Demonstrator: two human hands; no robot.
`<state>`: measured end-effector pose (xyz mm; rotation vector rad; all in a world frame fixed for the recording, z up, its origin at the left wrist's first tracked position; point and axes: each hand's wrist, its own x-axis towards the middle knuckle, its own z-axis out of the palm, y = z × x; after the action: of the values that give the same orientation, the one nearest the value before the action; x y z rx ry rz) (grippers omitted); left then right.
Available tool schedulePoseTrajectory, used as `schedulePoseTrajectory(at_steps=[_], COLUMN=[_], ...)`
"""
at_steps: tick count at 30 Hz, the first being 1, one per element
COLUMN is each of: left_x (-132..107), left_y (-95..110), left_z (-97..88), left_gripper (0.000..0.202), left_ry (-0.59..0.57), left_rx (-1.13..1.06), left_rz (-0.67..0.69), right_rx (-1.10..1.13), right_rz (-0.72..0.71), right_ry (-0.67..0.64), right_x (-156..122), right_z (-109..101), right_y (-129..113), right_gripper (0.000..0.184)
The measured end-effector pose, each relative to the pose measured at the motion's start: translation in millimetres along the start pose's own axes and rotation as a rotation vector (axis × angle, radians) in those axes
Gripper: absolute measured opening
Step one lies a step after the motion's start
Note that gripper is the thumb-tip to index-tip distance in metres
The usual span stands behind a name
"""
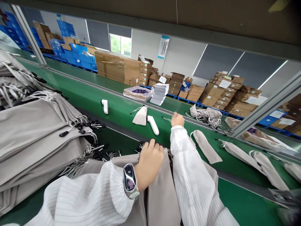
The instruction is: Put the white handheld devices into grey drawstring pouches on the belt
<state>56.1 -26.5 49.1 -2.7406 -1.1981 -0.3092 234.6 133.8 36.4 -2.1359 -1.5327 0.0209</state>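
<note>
"The room?"
"A long green conveyor belt (pixel 77 102) crosses it, with stacked brown cardboard cartons (pixel 111 67) behind."
"And the hands?"
"Left hand (pixel 150 163): half-curled, over beige fabric drawstring pouches (pixel 161 196). Right hand (pixel 177 120): nearly fisted, above the belt. I can't tell whether either grips anything."
"The pouches?"
"Long, flat, below the left; a thin pale cord (pixel 166 119) shows beside the right."

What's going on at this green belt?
A person is working among grey drawstring pouches. The left hand is over the nearest ones; the right hand is over the green belt by a thin cord, its grip unclear. One white handheld device lies beside a bunched pouch, another farther left.
</note>
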Motion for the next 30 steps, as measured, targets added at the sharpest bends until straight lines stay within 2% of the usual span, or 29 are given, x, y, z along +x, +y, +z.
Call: schedulePoseTrajectory(at_steps=[3, 6, 7, 9, 11, 13, 15, 17, 19, 21, 23, 25, 28, 30], left_x=[-1.2, -3.1, -3.9, -4.5, -3.0, 1.2, 6.9, 12.2, 15.5, 16.6, 16.8, 17.1, 18.4, 19.3], left_y=[-3.3, -4.8, -5.4, -8.0, -14.2, -24.0, -35.1, -44.4, -50.2, -53.1, -54.7, -56.0, -57.7, -58.2], left_z=[-9.0, -13.0, -13.7, -15.6, -18.4, -22.6, -28.0, -34.1, -40.0, -44.7, -47.5, -48.4, -48.3, -48.3], left_gripper=[0.017, 0.009, 0.008, 0.009, 0.007, 0.003, 0.007, 0.012, 0.016, 0.019, 0.019, 0.017, 0.016, 0.015], left_ry=[-0.044, -0.066, -0.062, -0.05, -0.074, -0.145, -0.188, -0.145, -0.048, 0.031, 0.08, 0.121, 0.211, 0.307], left_rx=[-0.048, -0.081, -0.086, -0.11, -0.182, -0.292, -0.402, -0.488, -0.554, -0.609, -0.661, -0.7, -0.749, -0.784], left_rz=[0.031, 0.046, 0.055, 0.099, 0.182, 0.256, 0.282, 0.277, 0.267, 0.252, 0.232, 0.202, 0.1, 0.012], right_rx=[0.003, 0.072, 0.116, 0.21, 0.296, 0.36, 0.527, 0.865, 1.24, 1.455, 1.526, 1.54, 1.493, 1.398], right_rz=[0.088, 0.001, -0.039, -0.093, -0.1, -0.093, -0.098, -0.117, -0.156, -0.19, -0.2, -0.204, -0.203, -0.185], right_ry=[-0.021, -0.117, -0.162, -0.239, -0.276, -0.277, -0.295, -0.321, -0.328, -0.294, -0.275, -0.311, -0.414, -0.529], right_x=[-3.7, -14.9, -18.4, -22.3, -21.0, -15.8, -11.5, -13.5, -23.9, -39.4, -54.1, -63.3, -67.4, -69.2], right_z=[0.4, 22.4, 30.3, 41.0, 40.9, 28.8, 6.3, -22.8, -52.9, -78.2, -94.9, -102.5, -102.6, -100.2], right_y=[-0.3, -16.3, -21.5, -27.6, -27.7, -25.8, -26.8, -33.4, -44.1, -55.2, -62.1, -62.7, -55.3, -50.6], right_gripper=[0.07, 0.049, 0.047, 0.058, 0.061, 0.061, 0.065, 0.068, 0.069, 0.064, 0.056, 0.047, 0.034, 0.03])
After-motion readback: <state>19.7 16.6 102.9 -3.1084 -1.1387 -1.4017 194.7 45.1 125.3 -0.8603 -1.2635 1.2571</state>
